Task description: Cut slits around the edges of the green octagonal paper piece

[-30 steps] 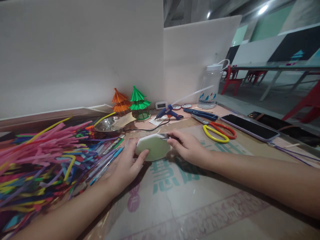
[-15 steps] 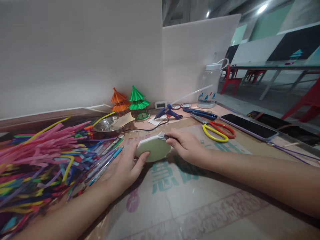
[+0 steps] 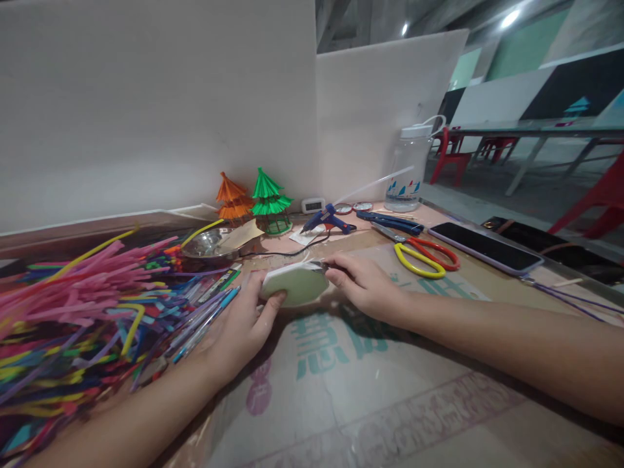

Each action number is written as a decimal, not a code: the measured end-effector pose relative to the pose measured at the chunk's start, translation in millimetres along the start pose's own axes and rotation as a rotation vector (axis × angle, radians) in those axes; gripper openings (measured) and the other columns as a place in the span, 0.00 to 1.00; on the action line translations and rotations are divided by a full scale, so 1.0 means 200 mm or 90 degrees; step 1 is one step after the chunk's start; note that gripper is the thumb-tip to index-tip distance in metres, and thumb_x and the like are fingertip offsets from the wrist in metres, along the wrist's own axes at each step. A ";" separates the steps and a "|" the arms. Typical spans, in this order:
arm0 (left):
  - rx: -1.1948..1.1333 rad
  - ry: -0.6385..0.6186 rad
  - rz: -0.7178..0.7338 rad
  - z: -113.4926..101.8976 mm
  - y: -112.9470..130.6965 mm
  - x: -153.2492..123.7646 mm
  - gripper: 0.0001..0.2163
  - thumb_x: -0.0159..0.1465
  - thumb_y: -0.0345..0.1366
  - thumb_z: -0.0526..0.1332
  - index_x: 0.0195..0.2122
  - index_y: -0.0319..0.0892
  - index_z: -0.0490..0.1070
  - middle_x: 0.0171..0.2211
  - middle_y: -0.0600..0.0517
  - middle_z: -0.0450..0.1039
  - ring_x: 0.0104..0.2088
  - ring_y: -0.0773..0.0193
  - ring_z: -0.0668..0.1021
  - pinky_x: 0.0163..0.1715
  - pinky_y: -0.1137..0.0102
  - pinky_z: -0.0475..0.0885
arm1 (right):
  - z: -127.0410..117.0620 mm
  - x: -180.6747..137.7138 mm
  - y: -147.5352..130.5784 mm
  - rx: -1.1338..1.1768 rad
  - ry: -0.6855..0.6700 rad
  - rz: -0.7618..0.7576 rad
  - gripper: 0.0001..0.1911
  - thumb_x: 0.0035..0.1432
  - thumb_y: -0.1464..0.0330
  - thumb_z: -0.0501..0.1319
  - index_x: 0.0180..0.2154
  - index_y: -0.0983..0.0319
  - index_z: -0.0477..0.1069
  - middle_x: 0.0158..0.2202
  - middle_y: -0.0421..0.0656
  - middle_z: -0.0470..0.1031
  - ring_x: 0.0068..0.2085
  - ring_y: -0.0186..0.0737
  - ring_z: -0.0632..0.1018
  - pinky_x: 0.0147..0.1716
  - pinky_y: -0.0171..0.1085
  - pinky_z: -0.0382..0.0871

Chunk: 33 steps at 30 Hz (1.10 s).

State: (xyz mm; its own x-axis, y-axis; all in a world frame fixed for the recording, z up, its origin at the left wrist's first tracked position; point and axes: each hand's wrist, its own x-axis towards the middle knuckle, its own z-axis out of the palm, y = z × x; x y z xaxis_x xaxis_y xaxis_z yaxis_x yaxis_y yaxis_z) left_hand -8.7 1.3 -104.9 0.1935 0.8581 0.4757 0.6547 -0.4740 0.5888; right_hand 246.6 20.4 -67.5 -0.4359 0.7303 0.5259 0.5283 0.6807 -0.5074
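Observation:
A pale green flat disc (image 3: 297, 286) with a white edge is held tilted just above the printed work surface. My left hand (image 3: 248, 320) grips its left side, thumb on the green face and the other fingers behind. At the disc's upper right edge, my right hand (image 3: 363, 286) is closed in a pinch. A small dark, shiny bit shows at those fingertips, too little of it to name. Left of my left hand lie several pens (image 3: 207, 325).
Pipe cleaners (image 3: 97, 292) heap at the left. Behind my hands are a metal bowl (image 3: 202, 244), orange (image 3: 233, 198) and green (image 3: 269, 201) small pagodas, and a glue gun (image 3: 325, 219). Scissors (image 3: 419, 255), a phone (image 3: 485, 247) and a bottle (image 3: 407, 170) stand or lie right.
The disc has shifted slightly left and up, and its face is tipped a little flatter. Both hands keep their hold at its edges.

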 end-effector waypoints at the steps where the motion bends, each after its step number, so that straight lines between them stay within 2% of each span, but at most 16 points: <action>1: 0.008 0.001 0.003 0.00 0.00 0.00 0.12 0.70 0.43 0.55 0.51 0.45 0.66 0.42 0.49 0.73 0.42 0.58 0.77 0.41 0.66 0.71 | 0.00 0.00 0.00 -0.007 0.000 -0.010 0.16 0.69 0.62 0.52 0.45 0.64 0.74 0.35 0.47 0.79 0.35 0.43 0.77 0.33 0.38 0.64; 5: 0.019 -0.014 0.031 -0.01 -0.01 0.00 0.14 0.71 0.43 0.55 0.55 0.46 0.64 0.47 0.47 0.74 0.47 0.56 0.77 0.46 0.63 0.71 | 0.00 -0.01 0.00 -0.017 0.001 -0.044 0.16 0.69 0.63 0.52 0.45 0.63 0.74 0.38 0.48 0.80 0.37 0.43 0.77 0.35 0.39 0.66; 8: 0.045 -0.044 0.047 -0.02 -0.01 -0.01 0.12 0.71 0.43 0.54 0.52 0.45 0.66 0.46 0.46 0.74 0.47 0.55 0.77 0.48 0.61 0.71 | 0.00 -0.01 -0.01 -0.009 -0.002 -0.072 0.16 0.69 0.63 0.52 0.46 0.64 0.75 0.40 0.49 0.81 0.39 0.45 0.78 0.38 0.40 0.68; 21: 0.094 -0.063 0.047 -0.03 0.03 0.00 0.11 0.71 0.44 0.53 0.43 0.44 0.68 0.38 0.49 0.74 0.38 0.57 0.75 0.41 0.62 0.69 | -0.01 -0.02 -0.04 0.001 -0.027 -0.090 0.16 0.70 0.64 0.51 0.45 0.62 0.75 0.39 0.47 0.80 0.38 0.43 0.77 0.37 0.39 0.67; 29: 0.091 -0.060 0.055 -0.02 0.00 -0.01 0.10 0.71 0.44 0.54 0.46 0.45 0.69 0.40 0.48 0.75 0.41 0.56 0.76 0.44 0.62 0.70 | 0.01 -0.01 -0.04 0.091 -0.028 -0.017 0.14 0.69 0.63 0.52 0.41 0.61 0.75 0.36 0.44 0.79 0.37 0.41 0.77 0.36 0.37 0.67; 33: 0.035 -0.026 0.041 -0.01 -0.01 0.00 0.13 0.70 0.42 0.55 0.53 0.45 0.67 0.47 0.46 0.75 0.46 0.55 0.77 0.46 0.62 0.71 | 0.01 0.00 -0.02 0.162 0.015 0.029 0.14 0.69 0.61 0.52 0.40 0.61 0.73 0.36 0.43 0.78 0.36 0.39 0.76 0.35 0.36 0.67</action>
State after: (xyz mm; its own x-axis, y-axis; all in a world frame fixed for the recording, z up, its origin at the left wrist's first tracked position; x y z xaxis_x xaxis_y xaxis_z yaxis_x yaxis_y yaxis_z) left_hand -12.3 2.4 -105.1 0.2656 0.8336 0.4842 0.6787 -0.5184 0.5202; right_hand 243.4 18.3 -67.4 -0.3968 0.7611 0.5131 0.3451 0.6417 -0.6849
